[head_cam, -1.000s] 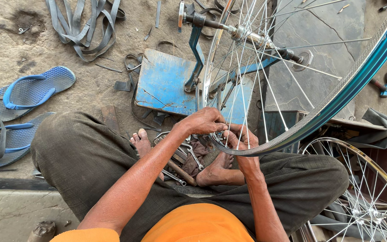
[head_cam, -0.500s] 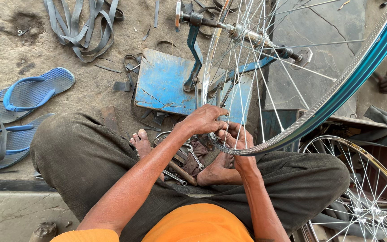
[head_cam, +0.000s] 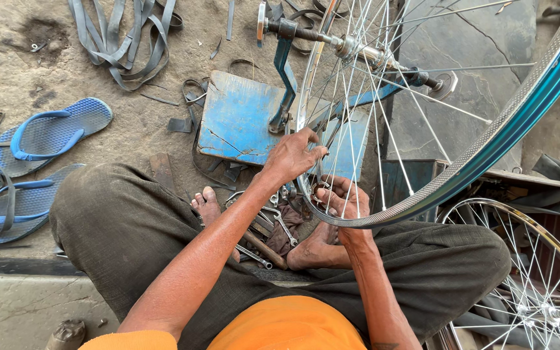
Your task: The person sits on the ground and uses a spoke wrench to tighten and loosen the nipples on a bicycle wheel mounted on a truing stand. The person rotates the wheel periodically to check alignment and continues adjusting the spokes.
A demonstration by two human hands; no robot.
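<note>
Seated worker, viewed from above. An orange shirt point(head_cam: 280, 327) is filling the bottom edge, and dark grey trousers point(head_cam: 118, 227) are covering crossed legs, with bare feet point(head_cam: 210, 206) tucked in between them.

The left hand point(head_cam: 295, 157) is reaching over the lowest part of a bicycle wheel rim point(head_cam: 384, 214), its fingers curled and closing on the rim edge and the spokes there. The right hand point(head_cam: 346, 206) is sitting just below and behind the same stretch of rim, fingers bent and pinching a small ring-shaped tool point(head_cam: 319, 188) at a spoke end; the exact grip is partly hidden by the rim. The two hands are lying close together, on either side of the rim.

Between the feet, spanners and other hand tools point(head_cam: 273, 220) are lying in a heap on the floor.

The wheel is standing upright, its hub and axle point(head_cam: 358, 48) carried in a blue stand point(head_cam: 285, 71) that is rising from a blue metal base plate point(head_cam: 238, 116). The outer face of the rim is showing teal-blue point(head_cam: 539, 91) at the upper right.

At the lower right, a second spoked wheel point(head_cam: 539, 285) is lying flat. To the left, a pair of blue sandals point(head_cam: 40, 139) is resting on the dirt floor point(head_cam: 21, 71). Farthest away, strips of cut rubber tube point(head_cam: 121, 39) are lying in a loose tangle.
</note>
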